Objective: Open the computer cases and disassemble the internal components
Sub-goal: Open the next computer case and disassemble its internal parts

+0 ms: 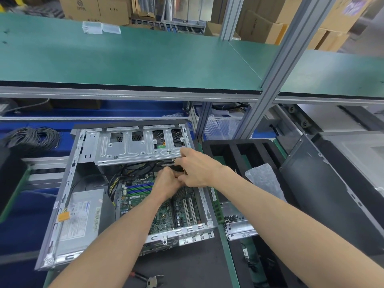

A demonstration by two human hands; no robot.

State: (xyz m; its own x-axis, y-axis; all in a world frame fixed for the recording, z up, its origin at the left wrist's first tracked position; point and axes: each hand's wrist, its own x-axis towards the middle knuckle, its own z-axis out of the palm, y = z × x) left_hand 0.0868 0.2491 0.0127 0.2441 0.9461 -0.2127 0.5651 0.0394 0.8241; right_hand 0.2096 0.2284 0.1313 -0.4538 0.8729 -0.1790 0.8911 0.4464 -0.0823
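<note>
An open silver computer case [62,196] lies on the bench, its green motherboard [166,215] exposed. A silver power supply [80,217] sits in its lower left. A metal drive cage [133,148] spans the case's far end. Both hands meet just below the cage's right end. My left hand [166,181] is curled, its fingers pinching a small part. My right hand [197,169] curls over a dark component [175,167] there. What exactly each holds is hidden by the fingers.
A black foam tray [239,150] with slots stands right of the case, with bubble wrap [264,179] on it. A metal plate with loose screws [234,219] and green memory sticks [218,208] lie beside the case. Pliers [149,280] rest at the front edge. Coiled cables [31,138] lie far left.
</note>
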